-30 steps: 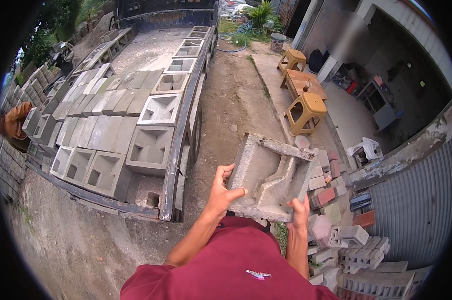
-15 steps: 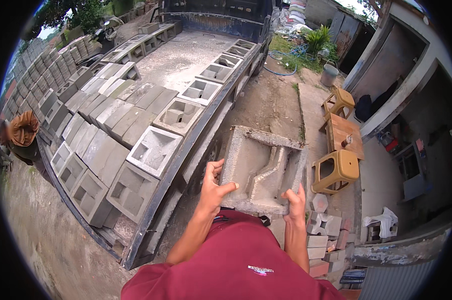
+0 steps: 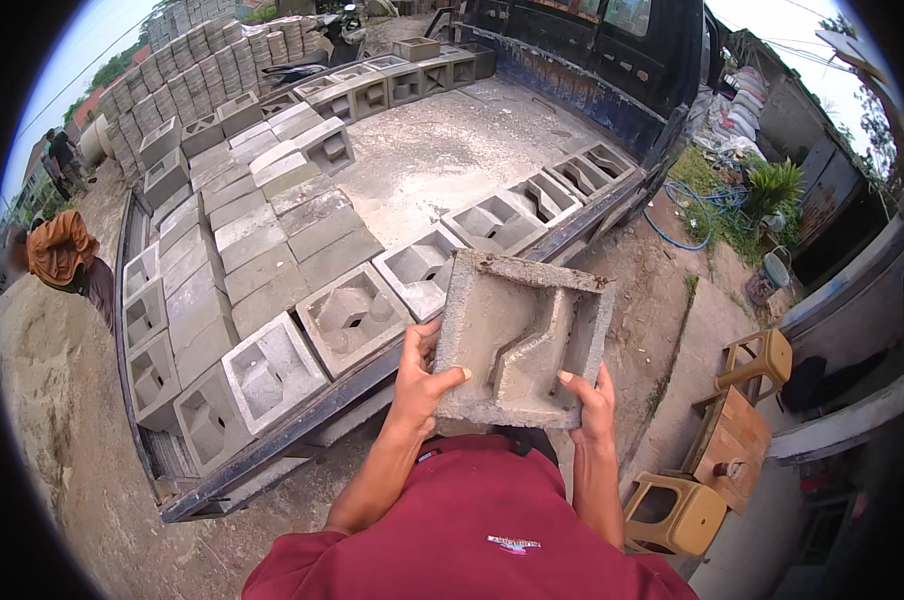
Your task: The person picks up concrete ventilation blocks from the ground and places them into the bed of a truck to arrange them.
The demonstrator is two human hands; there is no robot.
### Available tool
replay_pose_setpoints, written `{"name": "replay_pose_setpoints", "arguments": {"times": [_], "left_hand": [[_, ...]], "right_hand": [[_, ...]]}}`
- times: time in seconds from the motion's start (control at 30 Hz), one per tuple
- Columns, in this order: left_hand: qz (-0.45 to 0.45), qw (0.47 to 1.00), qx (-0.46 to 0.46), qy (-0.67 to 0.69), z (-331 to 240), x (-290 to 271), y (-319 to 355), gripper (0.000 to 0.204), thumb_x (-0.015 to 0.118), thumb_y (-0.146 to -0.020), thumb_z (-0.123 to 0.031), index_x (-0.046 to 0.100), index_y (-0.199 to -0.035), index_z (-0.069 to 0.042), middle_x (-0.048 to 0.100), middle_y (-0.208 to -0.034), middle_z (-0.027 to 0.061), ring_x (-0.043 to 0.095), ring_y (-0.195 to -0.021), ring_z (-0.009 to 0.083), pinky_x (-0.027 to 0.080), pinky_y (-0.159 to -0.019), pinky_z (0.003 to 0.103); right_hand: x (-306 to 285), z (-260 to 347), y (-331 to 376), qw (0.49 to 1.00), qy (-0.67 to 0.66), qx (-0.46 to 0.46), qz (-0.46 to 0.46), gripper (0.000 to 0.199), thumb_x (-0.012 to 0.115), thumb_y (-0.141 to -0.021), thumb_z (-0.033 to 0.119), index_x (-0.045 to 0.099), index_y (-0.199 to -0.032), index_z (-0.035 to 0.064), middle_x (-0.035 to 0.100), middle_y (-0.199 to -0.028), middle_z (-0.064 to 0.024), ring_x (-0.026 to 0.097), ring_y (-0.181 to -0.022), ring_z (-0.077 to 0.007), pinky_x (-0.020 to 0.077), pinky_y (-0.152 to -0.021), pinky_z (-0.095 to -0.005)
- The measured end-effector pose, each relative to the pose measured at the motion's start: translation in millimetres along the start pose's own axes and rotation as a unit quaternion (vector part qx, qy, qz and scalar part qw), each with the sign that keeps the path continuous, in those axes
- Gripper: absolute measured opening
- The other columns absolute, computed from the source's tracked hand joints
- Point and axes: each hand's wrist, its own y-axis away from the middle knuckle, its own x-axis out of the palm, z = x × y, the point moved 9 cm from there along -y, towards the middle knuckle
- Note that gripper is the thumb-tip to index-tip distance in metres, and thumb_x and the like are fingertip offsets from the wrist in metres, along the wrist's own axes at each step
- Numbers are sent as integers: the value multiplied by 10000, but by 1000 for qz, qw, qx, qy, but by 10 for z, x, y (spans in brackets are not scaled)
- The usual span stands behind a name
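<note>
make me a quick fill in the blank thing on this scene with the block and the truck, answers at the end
1. The concrete block is held by ____ the left hand and the right hand.
2. Beside the wooden table stand ____ yellow stools.
3. In the picture, the truck bed lies to the ____ of the stools.
4. The person's shirt is dark ____.

Missing words: both; two; left; red.

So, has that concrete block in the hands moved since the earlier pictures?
Yes. The concrete block has swung toward the truck bed: in view it now overlaps the side rail, which it cleared earlier.
</note>
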Motion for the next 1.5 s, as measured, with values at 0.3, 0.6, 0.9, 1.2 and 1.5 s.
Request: {"name": "replay_pose_setpoints", "arguments": {"times": [0.3, 0.6, 0.9, 1.2, 1.5], "left_hand": [[-181, 980, 18, 84, 55, 301, -1025, 648, 666, -647, 50, 406, -1234, -37, 523, -1108, 162, 545, -1036, 248, 472, -871, 360], [-295, 953, 45, 59, -125, -128, -2000, 603, 666, -666, 18, 423, -1213, -60, 538, -1078, 157, 577, -937, 239, 500, -780, 359], [-353, 932, 23, 72, -231, -847, -3099, 515, 652, -675, -56, 447, -1147, -66, 568, -1044, 130, 571, -942, 241, 489, -806, 388], [-400, 911, -77, 67, 223, -1933, -4258, 655, 718, -601, -157, 447, -1192, -73, 500, -1154, 126, 431, -1124, 259, 341, -940, 434], [-414, 905, -90, 34, 421, -2310, -4699, 438, 657, -666, -137, 496, -1072, -110, 552, -993, 70, 549, -923, 243, 463, -796, 432]], "right_hand": [[266, 350, -1834, 976, 93, 96, 171, 659, 660, -700, -26, 415, -1311, -38, 564, -1127, -116, 577, -979, -201, 463, -856, -318], [1030, 54, -3204, 948, 114, 141, 261, 769, 644, -666, -49, 336, -1369, -95, 494, -1239, -164, 508, -1111, -221, 450, -905, -313], [1905, -512, -4403, 927, 196, 161, 275, 677, 627, -701, 9, 393, -1331, -73, 598, -983, -114, 589, -838, -160, 481, -759, -277], [2509, -1540, -5604, 886, 235, 248, 312, 628, 647, -719, 88, 422, -1275, -97, 615, -918, -134, 605, -821, -197, 492, -761, -320], [2594, -2113, -6055, 876, 243, 258, 327, 709, 670, -719, 124, 377, -1336, -64, 626, -936, -156, 609, -857, -211, 486, -763, -337]]}}
